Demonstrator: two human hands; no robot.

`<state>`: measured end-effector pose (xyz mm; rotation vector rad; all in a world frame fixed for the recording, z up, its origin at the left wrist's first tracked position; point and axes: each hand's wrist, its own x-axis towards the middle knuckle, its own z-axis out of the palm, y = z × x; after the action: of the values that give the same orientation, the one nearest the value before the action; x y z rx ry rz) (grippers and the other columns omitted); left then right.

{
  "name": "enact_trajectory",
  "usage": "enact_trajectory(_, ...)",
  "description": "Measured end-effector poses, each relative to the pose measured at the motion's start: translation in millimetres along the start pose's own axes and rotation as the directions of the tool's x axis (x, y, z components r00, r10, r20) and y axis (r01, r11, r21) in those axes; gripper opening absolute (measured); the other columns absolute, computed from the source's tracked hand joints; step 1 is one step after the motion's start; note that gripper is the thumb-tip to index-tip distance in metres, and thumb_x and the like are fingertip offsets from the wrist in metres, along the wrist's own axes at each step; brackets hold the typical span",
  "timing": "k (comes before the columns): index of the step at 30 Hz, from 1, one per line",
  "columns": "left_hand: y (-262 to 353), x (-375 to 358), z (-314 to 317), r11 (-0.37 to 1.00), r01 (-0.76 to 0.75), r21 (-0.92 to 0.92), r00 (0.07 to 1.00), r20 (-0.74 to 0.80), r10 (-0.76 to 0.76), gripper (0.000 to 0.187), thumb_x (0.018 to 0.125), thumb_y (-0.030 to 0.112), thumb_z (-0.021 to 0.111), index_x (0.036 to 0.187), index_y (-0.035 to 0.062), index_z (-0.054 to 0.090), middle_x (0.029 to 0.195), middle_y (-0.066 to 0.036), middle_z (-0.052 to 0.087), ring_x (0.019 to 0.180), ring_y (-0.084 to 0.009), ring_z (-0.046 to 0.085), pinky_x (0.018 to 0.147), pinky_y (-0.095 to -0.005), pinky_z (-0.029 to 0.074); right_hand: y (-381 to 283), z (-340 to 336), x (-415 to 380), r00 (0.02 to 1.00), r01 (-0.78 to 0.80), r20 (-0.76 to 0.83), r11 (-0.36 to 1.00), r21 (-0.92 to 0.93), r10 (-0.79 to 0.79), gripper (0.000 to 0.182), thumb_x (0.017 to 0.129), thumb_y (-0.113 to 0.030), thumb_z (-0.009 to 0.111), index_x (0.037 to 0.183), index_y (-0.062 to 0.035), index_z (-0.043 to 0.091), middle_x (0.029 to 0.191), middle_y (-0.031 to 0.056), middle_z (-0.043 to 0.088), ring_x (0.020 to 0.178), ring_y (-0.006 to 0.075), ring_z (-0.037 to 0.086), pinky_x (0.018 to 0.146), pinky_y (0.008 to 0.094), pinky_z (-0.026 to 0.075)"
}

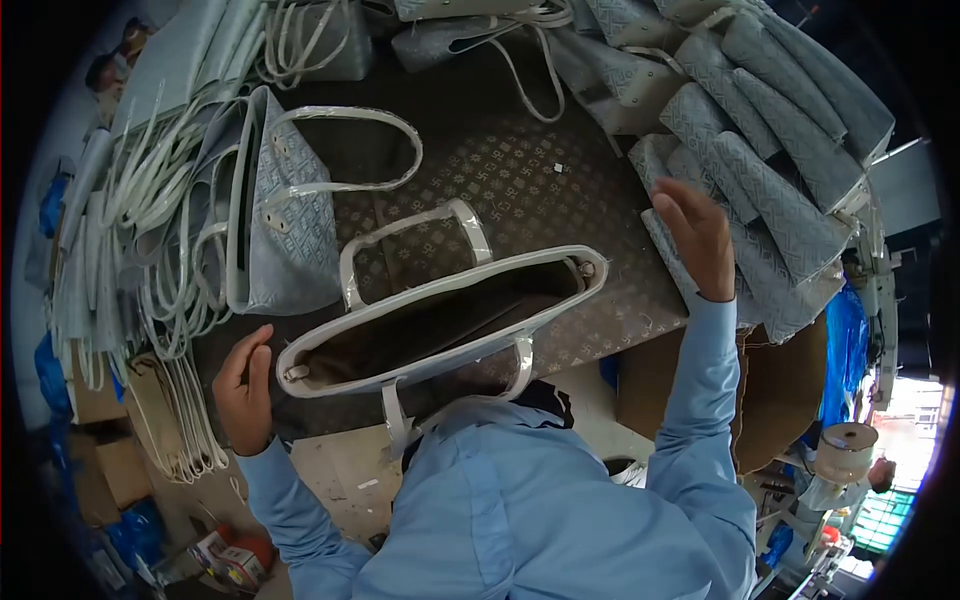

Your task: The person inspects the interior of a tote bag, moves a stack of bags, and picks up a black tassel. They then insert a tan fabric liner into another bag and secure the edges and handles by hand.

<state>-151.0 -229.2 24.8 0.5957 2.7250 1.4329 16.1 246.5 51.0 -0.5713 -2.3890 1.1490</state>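
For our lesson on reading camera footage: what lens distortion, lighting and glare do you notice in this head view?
Head view: fisheye lens, with black corners and a bowed table edge; the light is even and soft over the open tote bag; daylight overexposes the lower right edge; the right hand looks slightly soft, the left hand sharper.

We look down on a dark brown patterned desk (pixel 500 170). An open brown tote bag with pale grey trim and straps (pixel 440 320) stands at its near edge — mouth gaping upward. Our left hand (pixel 245 385) cups the bag's left end, fingers curled against the rim. Our right hand (pixel 695 235) is spread, resting on a stack of folded grey woven pouches (pixel 770 150) to the right. A finished pale grey patterned tote (pixel 285 220) lies on its side beside a heap of loose white straps (pixel 150 240).
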Motion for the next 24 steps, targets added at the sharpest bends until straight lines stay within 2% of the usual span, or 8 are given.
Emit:
enact_trajectory(4, 48, 31, 37, 0.841, -0.499, 0.209, 0.860, 0.242, 0.450, 0.034, 0.081, 0.012, 0.068, 0.113, 0.0015, 0.062, 0.109, -0.018, 0.063, 0.104, -0.0347, 0.060, 0.087, -0.0398, 0.048, 3, 20, -22, 0.955, 0.018, 0.298, 0.996, -0.091, 0.010, 0.039, 0.084, -0.024, 0.069, 0.113, 0.0008, 0.061, 0.108, 0.0149, 0.066, 0.096, 0.0220, 0.065, 0.081, 0.0319, 0.051)
enact_trajectory(8, 91, 61, 119, 0.572, -0.801, 0.176, 0.580, 0.460, 0.672, 0.041, 0.081, 0.017, 0.068, 0.118, 0.0041, 0.056, 0.109, -0.018, 0.063, 0.107, -0.0329, 0.059, 0.090, -0.0437, 0.046, -16, 83, -12, 0.838, 0.525, 0.261, 0.838, -0.148, -0.479, 0.031, 0.082, -0.030, 0.066, 0.102, -0.0066, 0.066, 0.090, 0.0143, 0.067, 0.081, 0.0324, 0.065, 0.069, 0.0374, 0.053)
enact_trajectory(9, 98, 67, 132, 0.564, -0.807, 0.175, 0.574, 0.456, 0.680, 0.041, 0.081, 0.017, 0.068, 0.118, 0.0041, 0.056, 0.109, -0.018, 0.063, 0.107, -0.0329, 0.059, 0.090, -0.0437, 0.046, -23, 89, -7, 0.838, 0.529, 0.253, 0.835, -0.155, -0.484, 0.031, 0.082, -0.030, 0.066, 0.102, -0.0066, 0.066, 0.090, 0.0143, 0.067, 0.081, 0.0324, 0.065, 0.069, 0.0374, 0.053)
enact_trajectory(11, 103, 74, 148, 0.762, -0.540, 0.358, 0.519, 0.854, -0.033, 0.034, 0.082, 0.017, 0.067, 0.112, 0.0035, 0.058, 0.115, -0.014, 0.061, 0.115, -0.0302, 0.054, 0.098, -0.0494, 0.040, -32, 97, 0, 0.738, 0.576, 0.602, 0.748, -0.328, -0.305, 0.023, 0.085, -0.031, 0.061, 0.093, -0.0102, 0.066, 0.079, 0.0117, 0.066, 0.072, 0.0324, 0.064, 0.065, 0.0399, 0.052)
enact_trajectory(15, 38, 75, 100, 0.426, -0.851, 0.308, 0.518, 0.629, 0.580, 0.031, 0.086, 0.013, 0.061, 0.115, 0.0040, 0.057, 0.128, -0.014, 0.054, 0.122, -0.0321, 0.049, 0.097, -0.0448, 0.042, 9, 59, 18, 0.782, 0.515, 0.530, 0.819, -0.254, -0.328, 0.018, 0.086, -0.026, 0.060, 0.089, -0.0094, 0.065, 0.072, 0.0145, 0.063, 0.066, 0.0332, 0.063, 0.060, 0.0416, 0.050)
enact_trajectory(19, 29, 53, 54, 0.434, -0.785, 0.443, 0.620, 0.574, 0.535, 0.037, 0.087, 0.008, 0.058, 0.124, 0.0062, 0.055, 0.136, -0.015, 0.048, 0.124, -0.0340, 0.047, 0.098, -0.0403, 0.042, 15, 57, 7, 0.760, 0.548, 0.530, 0.809, -0.213, -0.375, 0.028, 0.083, -0.026, 0.066, 0.101, -0.0053, 0.067, 0.082, 0.0174, 0.067, 0.067, 0.0321, 0.065, 0.058, 0.0378, 0.052)
enact_trajectory(21, 25, 40, 40, 0.898, -0.403, 0.175, 0.788, 0.566, 0.243, 0.044, 0.087, 0.002, 0.056, 0.130, 0.0091, 0.051, 0.144, -0.015, 0.038, 0.129, -0.0328, 0.042, 0.101, -0.0392, 0.039, 8, 56, 8, 0.721, 0.641, 0.560, 0.700, -0.314, -0.409, 0.027, 0.084, -0.026, 0.064, 0.100, -0.0036, 0.065, 0.076, 0.0167, 0.066, 0.064, 0.0322, 0.064, 0.057, 0.0382, 0.051)
enact_trajectory(24, -7, 43, 19, 0.929, -0.221, 0.296, 0.831, 0.555, 0.021, 0.031, 0.089, 0.014, 0.056, 0.120, 0.0063, 0.059, 0.113, -0.015, 0.060, 0.095, -0.0312, 0.060, 0.080, -0.0355, 0.048, -25, 63, 18, 0.570, 0.769, 0.767, 0.521, -0.371, -0.294, 0.025, 0.085, -0.027, 0.063, 0.095, -0.0033, 0.063, 0.069, 0.0151, 0.063, 0.059, 0.0320, 0.062, 0.054, 0.0383, 0.050)
